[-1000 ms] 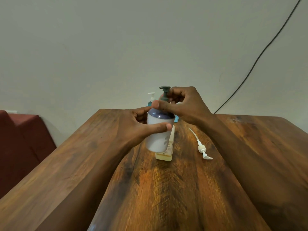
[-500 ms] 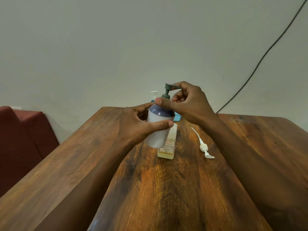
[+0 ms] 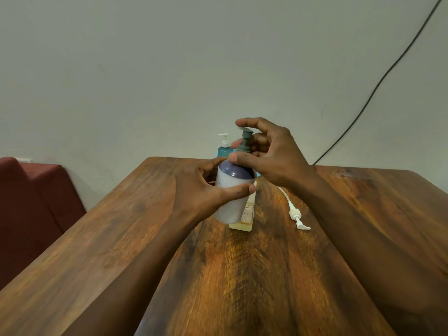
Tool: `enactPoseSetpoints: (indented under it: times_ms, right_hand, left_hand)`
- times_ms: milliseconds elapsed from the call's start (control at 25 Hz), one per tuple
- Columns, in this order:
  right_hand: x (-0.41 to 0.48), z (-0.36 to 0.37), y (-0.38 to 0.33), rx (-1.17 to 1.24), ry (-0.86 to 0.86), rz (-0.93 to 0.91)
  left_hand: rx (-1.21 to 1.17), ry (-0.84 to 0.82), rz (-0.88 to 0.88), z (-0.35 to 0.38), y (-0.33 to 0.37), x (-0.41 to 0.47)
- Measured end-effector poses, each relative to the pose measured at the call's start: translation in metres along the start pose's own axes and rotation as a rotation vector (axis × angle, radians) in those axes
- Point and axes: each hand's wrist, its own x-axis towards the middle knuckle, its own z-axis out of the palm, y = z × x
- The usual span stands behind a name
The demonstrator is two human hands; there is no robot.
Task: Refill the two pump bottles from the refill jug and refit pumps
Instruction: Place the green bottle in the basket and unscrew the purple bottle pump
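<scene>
Grips the white pump bottle (image 3: 233,209) in the left hand (image 3: 201,192), thumb and fingers curled round its body, tilted off the worktop (image 3: 242,275), with a yellowish labelled bottle (image 3: 242,225) standing just behind it and a teal pump bottle (image 3: 224,150) beyond the fingertips. Curls the right hand (image 3: 271,156) round the grey-green pump (image 3: 245,141) in the held bottle's purple top, index finger arched over the pump head, with a loose white pump (image 3: 296,214) lying on the worktop near that wrist.
</scene>
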Motion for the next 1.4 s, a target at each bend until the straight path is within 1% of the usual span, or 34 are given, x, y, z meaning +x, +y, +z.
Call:
enactPoseSetpoints:
  times_ms: [80, 120, 160, 200, 240, 320, 360, 400, 480, 560, 600, 640, 760, 840, 1000, 1120, 1160, 1240, 1320, 1400]
  right_hand:
    - [-0.001, -0.008, -0.001, 0.179, -0.176, 0.038]
    - [0.0, -0.011, -0.001, 0.178, -0.236, 0.049]
    - [0.001, -0.013, 0.0, 0.108, -0.257, 0.052]
    - [0.001, -0.012, 0.001, 0.013, -0.227, 0.057]
    - [0.0, -0.01, 0.001, -0.073, -0.158, 0.07]
    - [-0.003, -0.007, 0.0, -0.171, -0.003, 0.07]
    - [-0.004, -0.008, 0.001, -0.199, 0.032, 0.054]
    - [-0.005, -0.01, 0.003, -0.2, 0.024, 0.043]
    - [-0.007, -0.017, 0.006, -0.071, -0.083, 0.047]
    - [-0.009, -0.025, 0.006, 0.198, -0.177, 0.062]
    - [-0.009, -0.029, 0.005, 0.324, -0.17, 0.069]
    - [-0.008, -0.034, 0.004, 0.407, -0.127, 0.073]
    - [-0.005, -0.048, 0.005, 0.454, 0.026, 0.058]
    - [-0.008, -0.056, 0.009, 0.475, 0.078, 0.066]
    - [-0.017, -0.066, 0.02, 0.404, 0.137, 0.06]
    - [-0.028, -0.075, 0.033, 0.412, 0.216, 0.073]
    - [-0.032, -0.079, 0.039, 0.371, 0.249, 0.086]
    - [-0.041, -0.081, 0.055, 0.146, 0.308, 0.126]
    - [-0.051, -0.071, 0.078, -0.112, 0.313, 0.176]
    - [-0.062, -0.054, 0.105, -0.249, 0.296, 0.216]
  left_hand:
    - [-0.013, -0.005, -0.001, -0.001, 0.0, 0.0]
    - [-0.005, -0.005, -0.005, -0.001, 0.0, 0.0]
    - [0.006, 0.0, -0.01, -0.001, 0.0, 0.0]
    - [0.019, 0.007, -0.009, 0.0, -0.001, 0.0]
    - [0.031, 0.009, -0.006, 0.0, 0.0, 0.0]
    - [0.037, -0.001, -0.005, 0.002, 0.001, 0.0]
    - [0.034, -0.015, -0.014, 0.002, 0.0, 0.0]
    - [0.034, -0.032, -0.024, 0.002, -0.001, 0.0]
    - [0.021, -0.102, -0.062, 0.0, -0.006, -0.001]
    - [-0.057, -0.193, -0.161, -0.005, -0.009, -0.003]
    - [-0.082, -0.242, -0.204, -0.007, -0.011, -0.004]
    - [-0.096, -0.275, -0.228, -0.007, -0.012, -0.006]
    - [-0.128, -0.278, -0.259, -0.006, -0.017, -0.013]
    - [-0.139, -0.278, -0.275, -0.005, -0.018, -0.016]
    - [-0.134, -0.274, -0.296, -0.005, -0.025, -0.023]
    - [-0.127, -0.231, -0.297, -0.002, -0.03, -0.028]
    - [-0.126, -0.218, -0.301, -0.002, -0.031, -0.03]
    - [-0.127, -0.196, -0.302, -0.001, -0.035, -0.034]
    - [-0.124, -0.177, -0.296, 0.001, -0.038, -0.039]
    - [-0.13, -0.171, -0.28, 0.005, -0.039, -0.043]
